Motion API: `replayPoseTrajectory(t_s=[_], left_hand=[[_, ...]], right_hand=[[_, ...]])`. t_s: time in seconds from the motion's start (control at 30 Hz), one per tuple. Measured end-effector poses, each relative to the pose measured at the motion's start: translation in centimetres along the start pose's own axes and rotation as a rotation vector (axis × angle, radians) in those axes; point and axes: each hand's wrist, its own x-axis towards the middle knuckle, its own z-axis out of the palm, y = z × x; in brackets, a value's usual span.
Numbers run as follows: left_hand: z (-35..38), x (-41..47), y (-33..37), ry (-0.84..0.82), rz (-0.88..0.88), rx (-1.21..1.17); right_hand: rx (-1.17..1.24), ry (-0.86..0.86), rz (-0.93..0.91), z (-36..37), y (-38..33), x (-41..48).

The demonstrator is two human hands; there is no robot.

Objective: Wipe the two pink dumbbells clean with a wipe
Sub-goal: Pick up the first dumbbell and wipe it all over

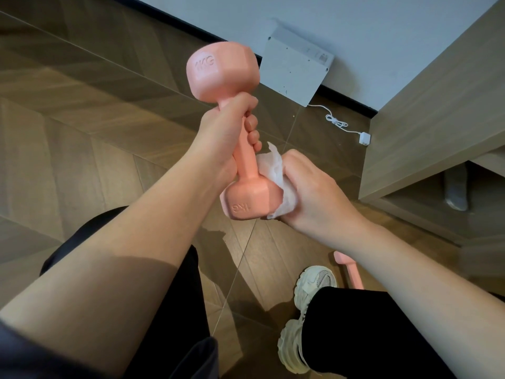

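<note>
Judging from the layout, the task is running at about its first half. One dumbbell is receiving the wipe, and the other is probably waiting its turn, though the view does not show whether that one is already clean. The left hand point(221, 138) is gripping the first dumbbell point(244, 162) by the upper part of its handle, with fingers and thumb curled fully round it. It is holding the dumbbell tilted above the floor point(82, 132), one head pointing up and away and the other pointing down toward the person. Just right of the handle, the wipe point(274, 170) is lying crumpled against the side of the lower head and the foot of the handle. The right hand point(308, 192) is clutching the wipe in curled fingers and pressing it onto that lower head; its fingertips are hidden behind the wipe and the head. The wipe is not touching the upper head or the gripped stretch of handle, so those areas are likely outstanding. Further right and lower, the second dumbbell point(351, 272) is lying on the floor just beside a white shoe point(314, 283), largely covered by the right forearm.
</note>
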Motion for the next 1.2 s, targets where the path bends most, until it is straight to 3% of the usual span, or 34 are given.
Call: replayPoseTrajectory(t_s=[0.17, 0.3, 0.5, 0.6, 0.9, 1.13, 1.2], left_hand=[[0.4, -0.1, -1.1, 0.084, 0.029, 0.048], [0.4, -0.2, -1.6, 0.072, 0.047, 0.128], [-1.4, 0.4, 0.2, -0.427, -0.097, -0.057], [-1.3, 0.1, -0.1, -0.548, -0.113, -0.137], [0.2, 0.5, -0.2, -0.318, -0.041, -0.067], [0.6, 0.5, -1.2, -0.151, 0.062, 0.037], [0.7, 0.5, -1.3, -0.119, 0.091, 0.079]], right_hand=[[-0.195, -0.153, -0.014, 0.3, 0.4, 0.2], [-0.205, -0.191, 0.023, 0.7, 0.1, 0.1], [0.193, -0.197, 0.047, -1.2, 0.5, 0.1], [0.335, -0.234, 0.028, -1.8, -0.2, -0.1], [0.131, -0.029, 0.068, 0.2, 1.2, -0.2], [-0.005, -0.219, 0.001, 0.3, 1.1, 0.2], [-0.139, -0.188, -0.016, 0.2, 1.0, 0.1]])
